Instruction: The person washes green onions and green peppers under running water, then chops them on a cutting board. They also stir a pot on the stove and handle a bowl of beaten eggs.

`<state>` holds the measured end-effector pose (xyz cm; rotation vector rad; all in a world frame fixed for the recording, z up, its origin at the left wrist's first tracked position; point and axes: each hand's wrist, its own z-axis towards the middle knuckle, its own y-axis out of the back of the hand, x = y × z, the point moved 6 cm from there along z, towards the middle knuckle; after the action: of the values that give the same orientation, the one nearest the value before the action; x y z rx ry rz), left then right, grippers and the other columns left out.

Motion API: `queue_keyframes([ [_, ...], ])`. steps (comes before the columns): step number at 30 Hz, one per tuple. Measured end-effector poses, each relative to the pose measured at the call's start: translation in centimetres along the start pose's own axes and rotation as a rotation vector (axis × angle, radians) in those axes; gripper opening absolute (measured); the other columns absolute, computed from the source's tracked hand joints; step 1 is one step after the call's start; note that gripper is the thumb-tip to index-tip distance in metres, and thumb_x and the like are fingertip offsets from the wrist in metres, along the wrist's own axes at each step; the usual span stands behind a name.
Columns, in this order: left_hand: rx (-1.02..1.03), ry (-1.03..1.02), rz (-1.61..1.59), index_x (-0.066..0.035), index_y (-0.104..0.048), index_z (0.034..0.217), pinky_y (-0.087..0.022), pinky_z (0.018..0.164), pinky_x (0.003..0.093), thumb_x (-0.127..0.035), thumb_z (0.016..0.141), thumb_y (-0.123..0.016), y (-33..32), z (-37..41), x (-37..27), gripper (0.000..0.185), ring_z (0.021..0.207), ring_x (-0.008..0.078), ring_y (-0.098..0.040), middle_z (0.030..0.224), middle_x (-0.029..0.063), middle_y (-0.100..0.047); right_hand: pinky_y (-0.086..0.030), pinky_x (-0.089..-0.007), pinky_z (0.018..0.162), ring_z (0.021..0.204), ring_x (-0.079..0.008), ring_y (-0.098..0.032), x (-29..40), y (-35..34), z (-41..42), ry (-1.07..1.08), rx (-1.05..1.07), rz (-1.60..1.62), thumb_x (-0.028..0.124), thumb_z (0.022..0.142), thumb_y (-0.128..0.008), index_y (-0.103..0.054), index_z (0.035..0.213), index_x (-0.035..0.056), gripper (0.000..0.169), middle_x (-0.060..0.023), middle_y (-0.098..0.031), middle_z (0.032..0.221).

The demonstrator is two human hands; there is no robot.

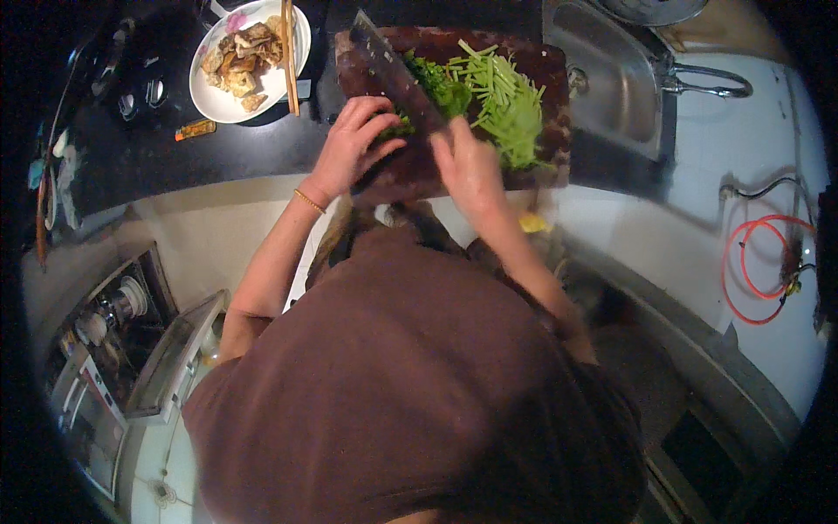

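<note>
My right hand (468, 160) is closed around the handle of a broad-bladed cleaver (396, 75), whose blade slants up to the left over a dark wooden cutting board (409, 177). Bits of green cling to the blade. My left hand (360, 141), fingers curled, rests on leafy greens at the blade's left side; its fingertips partly hide them. Right of the blade lie chopped leafy greens (442, 85). A pile of cut green stalks (501, 92) covers the board's right part, blurred near its lower end.
A white plate (203, 101) of browned food pieces, with wooden chopsticks (289, 59) across its rim, stands left on the dark countertop (131, 167). An orange lighter (195, 130) lies below it. A steel sink (615, 78) with a faucet (710, 78) is right of the board.
</note>
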<state>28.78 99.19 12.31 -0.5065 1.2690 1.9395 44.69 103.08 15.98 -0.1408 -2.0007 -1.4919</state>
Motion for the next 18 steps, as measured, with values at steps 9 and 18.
queue_keyframes([
  [9,0.05,0.012,-0.081,-0.002,-0.062,0.093,-0.048,0.084,0.0366,-0.005,0.074,-0.072,-1.0,0.1,0.9,0.022,0.097,0.0312,-0.057,0.103,0.0122,-0.059,-0.048,-0.0521,0.059,0.07,-0.0451,-0.061,1.6,-2.3,3.9,0.041,-0.082,0.025,0.022,0.094,-0.051,-0.046,0.091,0.0009,0.022,-0.025,-0.062,0.072],
  [18,0.057,-0.051,-0.058,-0.002,-0.061,0.097,-0.049,0.086,0.0362,-0.004,0.074,-0.071,0.1,-0.3,0.9,0.025,0.1,0.0309,-0.057,0.108,0.0119,-0.059,-0.047,-0.052,0.059,0.069,-0.0435,-0.061,1.0,-1.6,-0.6,-0.089,0.063,-0.069,0.023,0.094,-0.05,-0.045,0.092,0.0022,0.021,-0.023,-0.062,0.071],
])
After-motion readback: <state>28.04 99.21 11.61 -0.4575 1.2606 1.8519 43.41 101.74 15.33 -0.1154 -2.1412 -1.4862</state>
